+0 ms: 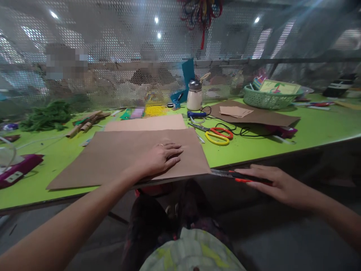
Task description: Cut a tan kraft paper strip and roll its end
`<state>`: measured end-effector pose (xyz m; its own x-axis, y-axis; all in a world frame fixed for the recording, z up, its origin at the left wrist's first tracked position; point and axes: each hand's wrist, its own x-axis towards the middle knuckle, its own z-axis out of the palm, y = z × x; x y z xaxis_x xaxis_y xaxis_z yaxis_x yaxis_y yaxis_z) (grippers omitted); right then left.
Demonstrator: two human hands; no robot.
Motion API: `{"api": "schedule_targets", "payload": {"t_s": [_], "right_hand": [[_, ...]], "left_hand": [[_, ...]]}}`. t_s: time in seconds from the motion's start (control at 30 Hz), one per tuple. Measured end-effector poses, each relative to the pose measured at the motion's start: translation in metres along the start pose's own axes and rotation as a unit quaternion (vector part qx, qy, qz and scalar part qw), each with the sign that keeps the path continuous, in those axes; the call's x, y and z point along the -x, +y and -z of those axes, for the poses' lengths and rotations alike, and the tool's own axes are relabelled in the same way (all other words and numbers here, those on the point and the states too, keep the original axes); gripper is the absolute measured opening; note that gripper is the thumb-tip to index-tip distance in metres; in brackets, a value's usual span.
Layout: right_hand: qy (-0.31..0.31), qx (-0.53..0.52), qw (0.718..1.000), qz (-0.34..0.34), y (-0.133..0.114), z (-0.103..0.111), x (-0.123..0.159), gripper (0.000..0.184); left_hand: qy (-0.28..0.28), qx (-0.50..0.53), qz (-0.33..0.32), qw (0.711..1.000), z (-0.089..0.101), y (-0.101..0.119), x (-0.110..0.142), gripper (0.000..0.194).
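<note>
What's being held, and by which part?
The right hand holds a metal-bladed cutting tool by its black-and-red handle; the left hand just lies flat on the large brown paper sheet.

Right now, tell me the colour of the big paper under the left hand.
The paper under the left hand is plain brown, seen in the head view.

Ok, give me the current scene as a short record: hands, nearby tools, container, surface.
Left hand: flat on brown paper
Right hand: holding black-and-red-handled cutting tool, blade at the paper's near right corner
Nearby tool: scissors with red and yellow handles, right of the paper
Container: green basket, far right
Surface: green table
</note>
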<state>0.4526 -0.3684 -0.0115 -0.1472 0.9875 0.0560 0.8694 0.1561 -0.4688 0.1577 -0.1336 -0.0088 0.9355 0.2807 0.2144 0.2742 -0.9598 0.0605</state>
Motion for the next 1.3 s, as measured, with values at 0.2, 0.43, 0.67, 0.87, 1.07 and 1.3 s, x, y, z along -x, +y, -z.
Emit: {"api": "schedule_targets", "payload": {"t_s": [0.2, 0.43, 0.67, 0.87, 1.07, 1.3], "right_hand": [[0.007, -0.022, 0.999, 0.036, -0.015, -0.003, -0.022, 0.040], [0.007, -0.009, 1.000, 0.017, -0.013, -0.005, -0.009, 0.040], [0.016, -0.032, 0.999, 0.036, -0.020, -0.008, -0.018, 0.039], [0.003, -0.033, 0.999, 0.040, -0.027, -0.005, -0.021, 0.039], [0.007, -0.018, 1.000, 0.016, -0.025, -0.005, -0.008, 0.040], [0.012, -0.026, 0.999, 0.038, -0.043, -0.013, -0.032, 0.038]], "left_hand": [[0.002, 0.000, -0.003, 1.000, 0.001, 0.001, 0.001, 0.042], [0.009, 0.006, 0.003, 1.000, 0.000, 0.001, 0.001, 0.042], [0.011, 0.002, 0.000, 1.000, -0.002, 0.000, 0.001, 0.043], [0.008, 0.005, 0.000, 1.000, -0.001, 0.000, 0.001, 0.043], [0.006, 0.006, 0.001, 1.000, 0.001, 0.003, 0.000, 0.043], [0.007, -0.002, 0.001, 1.000, -0.001, 0.003, 0.001, 0.043]]}}
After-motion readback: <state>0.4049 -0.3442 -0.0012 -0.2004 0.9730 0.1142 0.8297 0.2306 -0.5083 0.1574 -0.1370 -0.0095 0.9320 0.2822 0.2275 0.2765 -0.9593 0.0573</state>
